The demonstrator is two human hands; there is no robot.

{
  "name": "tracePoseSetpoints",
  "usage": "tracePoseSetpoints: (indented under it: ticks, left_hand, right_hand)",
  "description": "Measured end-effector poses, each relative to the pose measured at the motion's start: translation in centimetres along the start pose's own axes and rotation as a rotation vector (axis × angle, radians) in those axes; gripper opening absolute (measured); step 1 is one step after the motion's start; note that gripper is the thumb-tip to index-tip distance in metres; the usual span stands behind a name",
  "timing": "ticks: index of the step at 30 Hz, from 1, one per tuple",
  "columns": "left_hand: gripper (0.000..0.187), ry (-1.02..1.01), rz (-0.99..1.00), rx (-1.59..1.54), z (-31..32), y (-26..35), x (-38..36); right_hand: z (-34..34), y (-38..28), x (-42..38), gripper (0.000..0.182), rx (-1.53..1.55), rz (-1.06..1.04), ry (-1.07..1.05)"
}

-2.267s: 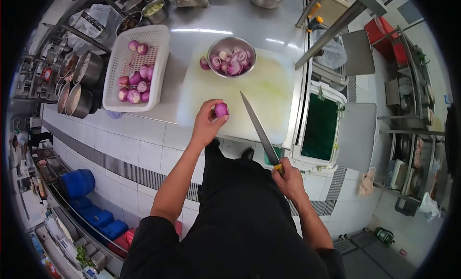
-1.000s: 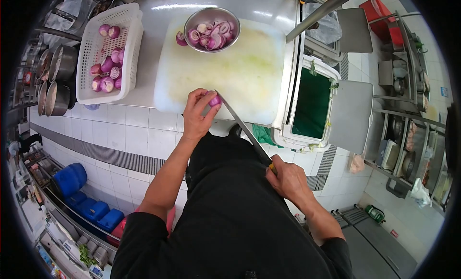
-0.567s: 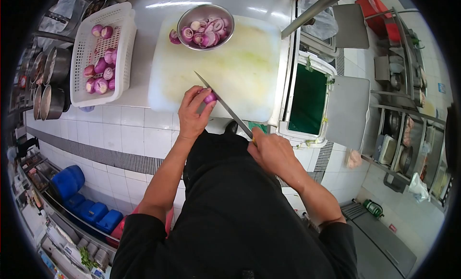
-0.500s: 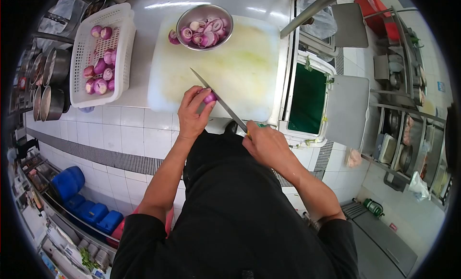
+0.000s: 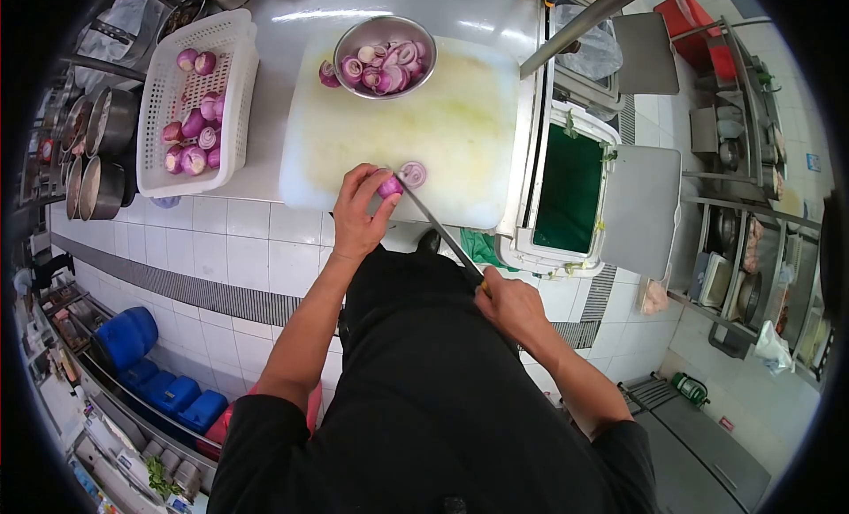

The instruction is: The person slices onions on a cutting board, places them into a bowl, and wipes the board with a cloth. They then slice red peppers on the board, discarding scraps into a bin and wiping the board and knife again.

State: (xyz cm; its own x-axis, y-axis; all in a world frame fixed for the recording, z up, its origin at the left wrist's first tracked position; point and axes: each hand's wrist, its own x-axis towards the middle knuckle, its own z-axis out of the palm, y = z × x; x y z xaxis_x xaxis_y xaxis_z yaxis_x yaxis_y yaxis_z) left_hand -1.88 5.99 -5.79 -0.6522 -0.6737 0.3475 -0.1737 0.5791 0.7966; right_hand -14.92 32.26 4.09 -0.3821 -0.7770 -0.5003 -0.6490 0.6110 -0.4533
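My left hand [image 5: 358, 215] is closed on a purple onion [image 5: 390, 188] near the front edge of the white cutting board [image 5: 332, 129]. In my right hand [image 5: 513, 305] is the yellow handle of a long knife [image 5: 439, 229]. Its blade slants up to the left, with the tip end at the onion's right side. A cut onion slice [image 5: 413, 174] lies flat on the board just beyond the blade. Toward the back of the board, a steel bowl [image 5: 342, 47] holds many sliced onion rings, and an onion piece [image 5: 328, 74] lies against its left side.
A white perforated basket [image 5: 242, 98] of several peeled onions stands left of the board. Right of the counter is an open bin [image 5: 566, 196] with a green inside. A metal pole [image 5: 588, 23] slants over the back right corner. Pots [image 5: 108, 121] hang at far left.
The knife has been drawn back toward my body and down to the right. A slice now lies beside the onion. My left hand still holds the onion.
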Motion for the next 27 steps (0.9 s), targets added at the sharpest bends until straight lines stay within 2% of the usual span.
tracePoseSetpoints:
  ticks: [9,18,25,27]
  left_hand:
    - [0.037,-0.006,-0.006,-0.023,0.1,-0.1,-0.1]
    - [0.038,0.023,-0.011,0.013,0.3,-0.2,-0.4]
    - [0.039,0.031,-0.024,0.030,0.4,-0.1,-0.4]
    - [0.039,0.031,-0.037,0.034,0.5,0.1,-0.3]
  right_hand:
    - [-2.7,-1.8,-2.0,0.027,0.036,0.049,-0.047]
    - [-3.4,-1.9,-2.7,0.023,0.005,0.013,-0.037]
    - [-4.6,-3.0,-1.6,0.022,-0.008,0.012,-0.080]
    - [-4.6,-3.5,-0.3,0.021,-0.005,-0.042,-0.026]
